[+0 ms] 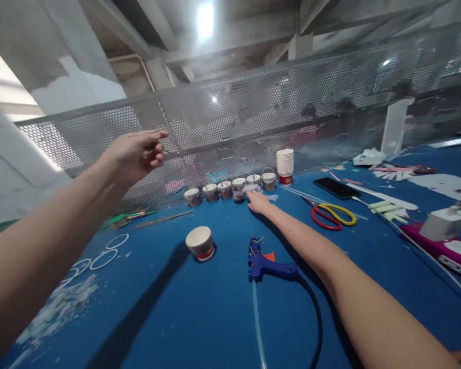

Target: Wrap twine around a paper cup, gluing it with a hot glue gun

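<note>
My left hand (136,152) is raised in the air above the blue table (169,307), fingers loosely curled, holding nothing. My right hand (258,201) is stretched far forward and rests at a row of small paper cups (230,188) along the mesh screen; its fingers touch something white at the cup (252,180) near the row's right end, and I cannot tell if it grips it. One paper cup (200,243) stands apart, upside down, in the middle. A blue glue gun (267,265) lies just left of my right forearm.
A stack of white cups (285,165), a black phone (336,187), red-and-yellow scissors (332,214), a white charger on a pink box (445,236) and paper cutouts lie to the right. White rings (103,256) and paper scraps lie at left. A perforated metal screen (230,123) bounds the far edge.
</note>
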The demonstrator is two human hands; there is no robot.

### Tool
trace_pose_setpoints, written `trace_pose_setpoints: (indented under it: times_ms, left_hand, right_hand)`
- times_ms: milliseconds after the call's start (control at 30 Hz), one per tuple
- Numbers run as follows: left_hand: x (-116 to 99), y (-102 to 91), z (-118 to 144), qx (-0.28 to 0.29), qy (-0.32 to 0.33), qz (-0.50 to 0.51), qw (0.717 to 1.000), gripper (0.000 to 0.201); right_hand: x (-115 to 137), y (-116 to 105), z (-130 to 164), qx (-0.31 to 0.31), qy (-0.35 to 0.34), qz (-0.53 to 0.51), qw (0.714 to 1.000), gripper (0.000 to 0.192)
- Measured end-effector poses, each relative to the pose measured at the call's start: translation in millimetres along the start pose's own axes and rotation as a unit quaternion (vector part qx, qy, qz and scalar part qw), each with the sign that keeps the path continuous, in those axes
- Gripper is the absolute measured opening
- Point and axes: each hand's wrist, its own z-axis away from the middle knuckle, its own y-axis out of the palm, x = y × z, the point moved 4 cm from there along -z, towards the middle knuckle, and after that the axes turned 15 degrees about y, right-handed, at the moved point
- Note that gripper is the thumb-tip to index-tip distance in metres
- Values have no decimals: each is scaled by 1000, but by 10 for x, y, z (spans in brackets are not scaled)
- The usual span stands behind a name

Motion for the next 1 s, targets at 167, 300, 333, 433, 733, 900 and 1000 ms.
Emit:
trace_pose_setpoints:
  times_ms: [167,300,333,433,733,900,1000]
  left_hand:
    - [241,-316,60,-95,-65,25,993,26]
    - [321,-379,136,-94,-74,17,993,23]
    - [319,-387,145,-90,-68,14,994,23]
    - [270,-406,148,-69,-39,13,997,22]
    - [3,-281,184,-22,24,15,999,19]
    - [-191,-419,182,-69,38,11,997,20]
    - [-240,-727,112,-132,34,-21,990,21]
  right_hand:
    - [-402,-109,13,-6,53,65,996,33]
    - [-644,-312,-37,-16,104,81,991,33]
    - [-678,-381,-55,-23,113,80,990,32]
    - [-678,-603,-103,-54,126,65,988,30]
    - [602,-436,5,-17,-115,-28,993,60]
    - [932,-115,-35,53,-156,-14,986,32]
    - [752,-59,-120,67,-136,23,988,31]
